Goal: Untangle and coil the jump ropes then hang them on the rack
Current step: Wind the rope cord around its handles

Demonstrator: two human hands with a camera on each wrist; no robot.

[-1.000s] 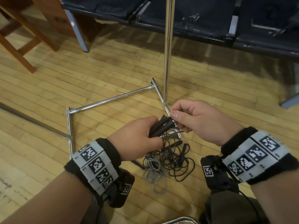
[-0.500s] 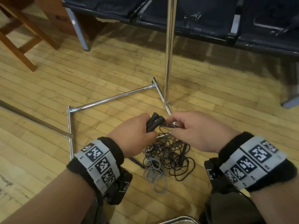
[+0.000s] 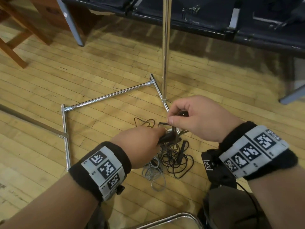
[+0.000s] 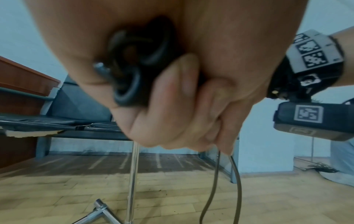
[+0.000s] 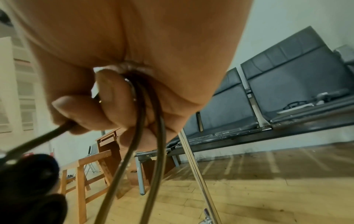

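A tangle of thin black jump ropes [image 3: 175,156] lies on the wood floor, with a grey rope [image 3: 154,174] bunched at its near left. My left hand [image 3: 145,142] grips a bundle of black handles [image 4: 134,71] just above the pile. My right hand [image 3: 194,118] is higher and to the right, its fingers curled round loops of dark cord [image 5: 149,124] that hang down from it. A strand runs from that hand to the handles. The chrome rack [image 3: 165,52] stands just beyond, its upright pole rising from a base bar [image 3: 109,96] on the floor.
A row of dark padded seats [image 3: 206,15] runs along the back, with a grey leg [image 3: 72,25] at the left. A wooden stool [image 3: 13,33] stands far left. A chrome tube [image 3: 173,219] curves at the bottom edge, close to my knee [image 3: 231,210].
My hands have come apart: the left has dropped toward the pile with the handles, the right has lifted up and right, drawing cord out between them. More black rope now lies spread left of the pile.
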